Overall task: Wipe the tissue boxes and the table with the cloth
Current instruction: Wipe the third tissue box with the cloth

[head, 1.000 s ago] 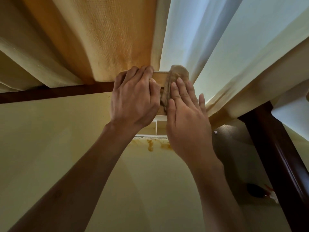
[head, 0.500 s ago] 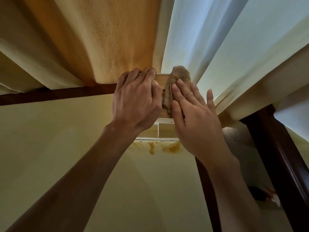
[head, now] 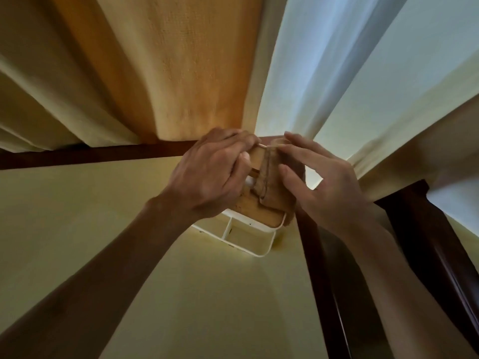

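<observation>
A tissue box (head: 260,216) with a wooden lid and a white compartmented base stands near the far edge of the yellow table (head: 124,224). My left hand (head: 210,177) grips the box's left side, fingers curled over its far edge. A brown cloth (head: 268,185) lies folded over the lid and its far edge. My right hand (head: 326,187) touches the cloth with its thumb and outstretched fingertips, the palm raised off it. Most of the box's left half is hidden under my left hand.
Yellow and orange curtains (head: 181,68) hang just behind the table, with pale blue-white ones (head: 337,60) to the right. Dark wooden table edging (head: 90,154) runs along the far side. A dark wooden chair frame (head: 427,242) stands at the right.
The box now sits turned, showing more of its wooden lid and white base. My right hand has lifted from lying flat on the cloth to touching it with thumb and fingertips.
</observation>
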Demonstrator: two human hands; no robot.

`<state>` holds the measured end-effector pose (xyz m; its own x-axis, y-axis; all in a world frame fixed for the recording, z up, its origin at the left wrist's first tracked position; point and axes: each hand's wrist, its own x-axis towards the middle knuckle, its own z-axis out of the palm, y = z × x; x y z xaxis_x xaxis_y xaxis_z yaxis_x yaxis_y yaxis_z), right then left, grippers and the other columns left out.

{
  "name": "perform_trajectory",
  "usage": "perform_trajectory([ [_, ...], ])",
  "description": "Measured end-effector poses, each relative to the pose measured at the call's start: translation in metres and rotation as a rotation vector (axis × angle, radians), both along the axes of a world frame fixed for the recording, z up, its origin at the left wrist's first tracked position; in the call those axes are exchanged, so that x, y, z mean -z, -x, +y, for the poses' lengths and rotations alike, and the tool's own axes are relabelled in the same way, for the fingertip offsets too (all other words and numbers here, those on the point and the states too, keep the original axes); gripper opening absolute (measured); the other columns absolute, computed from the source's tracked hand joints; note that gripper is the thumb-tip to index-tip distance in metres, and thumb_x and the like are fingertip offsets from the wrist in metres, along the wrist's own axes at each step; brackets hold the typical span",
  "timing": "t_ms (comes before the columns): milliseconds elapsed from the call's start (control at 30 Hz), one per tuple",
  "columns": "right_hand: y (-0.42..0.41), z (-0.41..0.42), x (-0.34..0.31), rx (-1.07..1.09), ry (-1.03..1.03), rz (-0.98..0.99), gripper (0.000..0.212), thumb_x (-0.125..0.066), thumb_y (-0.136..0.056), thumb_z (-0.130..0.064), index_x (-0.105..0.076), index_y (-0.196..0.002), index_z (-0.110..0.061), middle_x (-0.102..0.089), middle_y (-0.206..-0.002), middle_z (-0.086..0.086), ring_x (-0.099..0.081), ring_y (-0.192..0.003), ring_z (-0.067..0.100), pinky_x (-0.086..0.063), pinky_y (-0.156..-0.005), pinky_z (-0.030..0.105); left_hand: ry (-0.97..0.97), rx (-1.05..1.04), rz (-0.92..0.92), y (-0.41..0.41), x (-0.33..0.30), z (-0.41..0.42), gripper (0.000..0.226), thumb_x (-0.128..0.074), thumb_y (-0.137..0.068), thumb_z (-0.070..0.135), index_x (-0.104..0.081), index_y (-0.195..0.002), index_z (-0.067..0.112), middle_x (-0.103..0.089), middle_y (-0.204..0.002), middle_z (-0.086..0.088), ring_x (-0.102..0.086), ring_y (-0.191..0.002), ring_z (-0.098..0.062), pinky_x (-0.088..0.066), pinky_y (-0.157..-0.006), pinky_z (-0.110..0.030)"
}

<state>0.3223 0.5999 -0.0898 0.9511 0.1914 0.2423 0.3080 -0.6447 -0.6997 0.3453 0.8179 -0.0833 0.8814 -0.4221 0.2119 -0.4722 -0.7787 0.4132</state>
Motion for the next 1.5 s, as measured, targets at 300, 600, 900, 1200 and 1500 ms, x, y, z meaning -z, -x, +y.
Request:
perform_trajectory([
  [300,0.035,0.012,0.016,-0.036,0.023,0.079,0.057,-0.043,-0.105,-0.046,-0.042,-0.156,-0.019,-0.045,-0.157,-0.005,-0.048,-0.141,0.012,-0.052,-0.106,0.033,0.139,0.054,-0.106,-0.001,-0.002,0.018,0.050,-0.027,-0.106,0.022,-0.055,-0.140,0.000,-0.051,-0.150,-0.014,-0.038,-0.147,-0.021,-0.027,-0.121,-0.051],
  [600,0.068,0.017,0.018,-0.054,0.103,-0.110,0.046,-0.040,-0.107,-0.027,-0.050,-0.148,-0.008,-0.041,-0.160,0.005,-0.036,-0.150,0.017,-0.048,-0.111,0.046,0.040,0.167,-0.368,-0.025,0.011,0.016,0.032,-0.042,-0.102,-0.005,-0.055,-0.128,-0.018,-0.062,-0.130,-0.030,-0.061,-0.124,-0.037,-0.050,-0.104,-0.039],
  [900,0.053,0.009,0.011,-0.109,0.110,-0.090,0.043,-0.050,-0.106,-0.028,-0.054,-0.145,-0.011,-0.040,-0.160,0.002,-0.023,-0.156,0.020,-0.041,-0.115,0.058,0.144,-0.458,-0.068,0.029,-0.021,-0.016,0.049,-0.025,-0.108,0.031,-0.041,-0.152,0.015,-0.046,-0.154,-0.002,-0.039,-0.142,-0.013,-0.026,-0.122,-0.038],
  [1200,0.073,0.026,0.023,-0.084,0.120,-0.123,0.045,-0.042,-0.108,-0.041,-0.054,-0.143,-0.015,-0.046,-0.156,0.001,-0.032,-0.152,0.013,-0.034,-0.122,0.050,0.368,-0.523,0.263,0.023,0.005,-0.029,0.067,-0.013,-0.096,0.040,-0.035,-0.156,0.020,-0.029,-0.164,0.007,-0.001,-0.154,-0.002,0.010,-0.126,-0.038],
  [1500,0.053,0.014,0.008,-0.157,-0.113,-0.018,0.033,-0.061,-0.097,-0.025,-0.066,-0.129,-0.016,-0.060,-0.142,-0.004,-0.046,-0.142,0.006,-0.038,-0.119,0.050,0.205,-0.318,0.138,-0.006,0.007,-0.026,0.058,-0.017,-0.097,0.029,-0.055,-0.139,0.014,-0.053,-0.148,0.003,-0.014,-0.154,-0.008,0.013,-0.125,-0.045],
])
